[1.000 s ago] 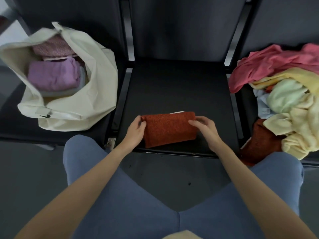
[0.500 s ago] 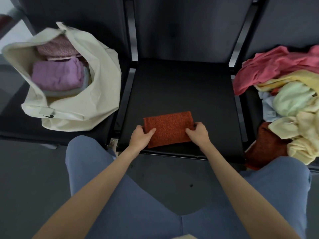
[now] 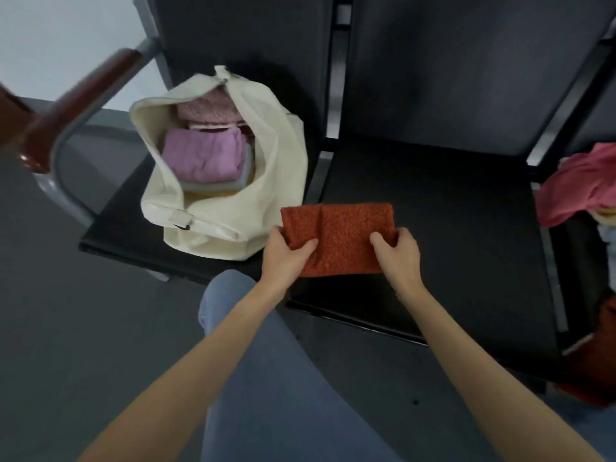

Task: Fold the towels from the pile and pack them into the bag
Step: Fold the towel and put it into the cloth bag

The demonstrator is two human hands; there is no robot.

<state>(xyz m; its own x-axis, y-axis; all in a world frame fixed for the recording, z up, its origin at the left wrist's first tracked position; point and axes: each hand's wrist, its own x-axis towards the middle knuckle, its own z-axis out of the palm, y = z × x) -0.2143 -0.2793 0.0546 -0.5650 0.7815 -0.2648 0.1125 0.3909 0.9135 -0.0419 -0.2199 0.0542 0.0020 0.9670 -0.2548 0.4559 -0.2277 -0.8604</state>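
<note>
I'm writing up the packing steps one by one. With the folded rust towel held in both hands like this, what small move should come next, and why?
Probably carry the rust towel leftward to the cream bag and lower it onto the purple towel. It looks fully folded, the left hand and right hand grip its near edge, and the bag's mouth gapes open just beside it.

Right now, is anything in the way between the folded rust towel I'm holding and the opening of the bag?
Nothing visible blocks it. Both the left hand and right hand grip the rust towel just right of the cream bag. The bag's mouth gapes open, though a folded purple towel already lies on top inside.
</note>
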